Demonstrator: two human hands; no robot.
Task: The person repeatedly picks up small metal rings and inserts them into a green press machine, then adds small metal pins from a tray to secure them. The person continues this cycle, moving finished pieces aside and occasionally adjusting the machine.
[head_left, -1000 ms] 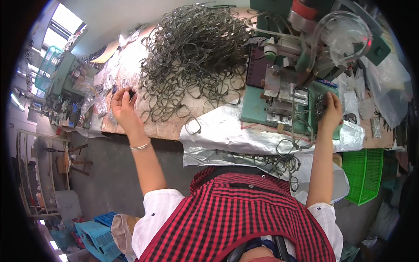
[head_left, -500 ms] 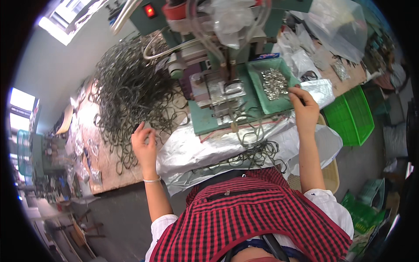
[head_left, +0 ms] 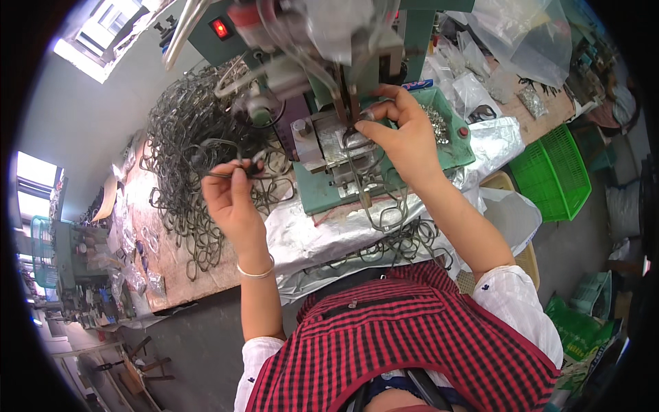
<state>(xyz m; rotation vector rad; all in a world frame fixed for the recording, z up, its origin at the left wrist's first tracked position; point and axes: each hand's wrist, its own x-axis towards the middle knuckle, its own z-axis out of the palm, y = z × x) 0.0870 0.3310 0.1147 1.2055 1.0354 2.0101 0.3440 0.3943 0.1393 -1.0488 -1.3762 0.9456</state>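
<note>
My left hand is closed, pinching a dark grey-green cord loop beside the big tangled pile of similar loops. At the green bench press, my right hand is closed with its fingertips at the working point under the press head. Whatever lies between those fingertips is too small to make out. Several cord loops hang from the front of the press, just below my right hand. The green tray of small silver metal pieces sits right of the press, partly covered by that hand.
Silvery sheeting covers the bench's front edge, with more loops lying on it. A green plastic crate stands at the right. Clear bags of small parts lie at the back right. A lit red switch shows on the machine.
My right hand has moved left from the tray's right side to the press head. My left hand has risen slightly and now pinches a cord loop. The view has shifted a little.
</note>
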